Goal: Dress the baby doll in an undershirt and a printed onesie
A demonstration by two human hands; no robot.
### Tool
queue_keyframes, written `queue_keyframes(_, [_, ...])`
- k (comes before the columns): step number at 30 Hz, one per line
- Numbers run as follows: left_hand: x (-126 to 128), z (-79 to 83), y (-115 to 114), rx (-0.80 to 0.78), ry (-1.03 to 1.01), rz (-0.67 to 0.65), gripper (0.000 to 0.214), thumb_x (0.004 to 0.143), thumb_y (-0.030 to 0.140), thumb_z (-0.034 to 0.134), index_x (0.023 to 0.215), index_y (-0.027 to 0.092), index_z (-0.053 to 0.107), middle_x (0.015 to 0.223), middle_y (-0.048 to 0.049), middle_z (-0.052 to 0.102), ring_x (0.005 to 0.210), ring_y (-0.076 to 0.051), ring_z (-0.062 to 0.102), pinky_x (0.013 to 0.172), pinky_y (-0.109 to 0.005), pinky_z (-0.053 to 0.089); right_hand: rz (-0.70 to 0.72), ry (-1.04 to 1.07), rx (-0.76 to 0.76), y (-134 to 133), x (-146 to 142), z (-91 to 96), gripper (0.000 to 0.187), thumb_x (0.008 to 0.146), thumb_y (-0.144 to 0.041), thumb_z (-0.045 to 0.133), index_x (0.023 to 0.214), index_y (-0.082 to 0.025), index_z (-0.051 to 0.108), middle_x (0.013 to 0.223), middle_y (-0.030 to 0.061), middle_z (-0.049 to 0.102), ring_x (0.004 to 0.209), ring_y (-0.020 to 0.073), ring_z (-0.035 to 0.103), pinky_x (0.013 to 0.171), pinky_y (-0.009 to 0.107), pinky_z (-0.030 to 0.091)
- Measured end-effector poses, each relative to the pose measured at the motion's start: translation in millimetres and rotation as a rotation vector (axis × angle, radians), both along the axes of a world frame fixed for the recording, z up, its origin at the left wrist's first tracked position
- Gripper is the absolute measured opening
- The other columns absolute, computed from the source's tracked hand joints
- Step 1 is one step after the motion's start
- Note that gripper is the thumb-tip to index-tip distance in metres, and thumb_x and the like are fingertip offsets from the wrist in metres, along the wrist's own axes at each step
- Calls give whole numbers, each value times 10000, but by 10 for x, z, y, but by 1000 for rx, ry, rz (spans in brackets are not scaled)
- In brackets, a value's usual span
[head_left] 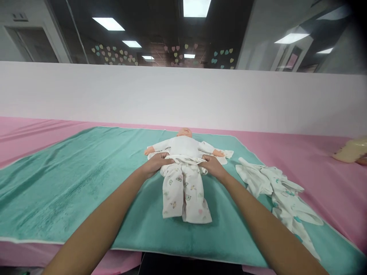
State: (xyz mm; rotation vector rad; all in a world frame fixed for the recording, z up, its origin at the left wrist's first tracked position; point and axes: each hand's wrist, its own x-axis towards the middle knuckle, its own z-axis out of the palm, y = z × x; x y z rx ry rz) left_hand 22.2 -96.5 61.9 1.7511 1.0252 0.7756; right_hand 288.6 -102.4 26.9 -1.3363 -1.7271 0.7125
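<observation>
A baby doll (pixel 184 146) in a white long-sleeved top lies on its back, head away from me, arms spread. White baby pants (pixel 187 191) with small printed animals cover its lower body, legs toward me. My left hand (pixel 157 163) grips the waistband at the left hip, fingers closed and partly tucked under the cloth. On the opposite hip, my right hand (pixel 212 166) is closed on the same waistband. Part of another printed white garment (pixel 228 153) lies spread beneath the doll's arms. The doll's legs and feet are hidden inside the pants.
A green blanket (pixel 71 183) lies over a pink cover (pixel 309 164). Crumpled white baby clothes (pixel 278 191) rest on the right beside my forearm. A pale, doll-like object (pixel 351 149) sits at the far right edge. Behind stands a low white wall (pixel 172 97) below dark glass.
</observation>
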Motion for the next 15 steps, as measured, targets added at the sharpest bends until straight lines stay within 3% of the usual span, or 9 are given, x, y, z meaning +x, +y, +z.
queue_keyframes(2, [-27, 67, -49, -1, 65, -45, 310, 679, 469, 603, 797, 188, 545, 798, -11, 561, 753, -167, 538, 632, -256, 417, 116, 14, -43, -30, 53, 2, 199, 705, -368, 580, 704, -189, 494, 674, -38, 480, 660, 134, 455, 591, 231, 339])
queue_keyframes(5, [-102, 204, -118, 1, 296, -170, 442, 656, 502, 629, 974, 200, 581, 946, -35, 584, 876, -210, 544, 701, -275, 434, 264, -123, -50, -110, 106, 57, 318, 730, -460, 604, 901, -196, 564, 926, 20, 548, 890, 193, 498, 763, 280, 397])
queue_keyframes(7, [-145, 269, -173, 17, 433, -240, 526, 627, 502, 663, 1053, 208, 573, 1059, -50, 563, 951, -230, 529, 741, -274, 426, 339, -255, -40, -161, 111, 110, 348, 718, -508, 627, 893, -211, 585, 1002, 34, 528, 992, 222, 464, 851, 318, 383])
queue_keyframes(10, [-151, 259, -291, 82, 535, -260, 649, 580, 487, 703, 1149, 229, 526, 1204, -53, 483, 1032, -239, 490, 772, -259, 413, 413, -340, 9, -217, 76, 162, 310, 705, -503, 653, 735, -206, 574, 908, 19, 526, 966, 220, 458, 855, 330, 370])
queue_keyframes(12, [-125, 186, -389, 147, 534, -208, 583, 593, 477, 689, 1095, 217, 548, 1178, -46, 478, 991, -224, 494, 745, -254, 408, 428, -319, 41, -260, 37, 165, 279, 724, -446, 647, 662, -197, 537, 802, 0, 528, 866, 194, 482, 784, 305, 378])
queue_keyframes(15, [-87, 49, -534, 259, 464, -93, 309, 676, 432, 621, 861, 187, 584, 973, -21, 543, 850, -187, 511, 687, -251, 381, 371, -250, 113, -358, -26, 143, 205, 731, -317, 619, 617, -189, 507, 734, -13, 524, 744, 159, 489, 693, 276, 367])
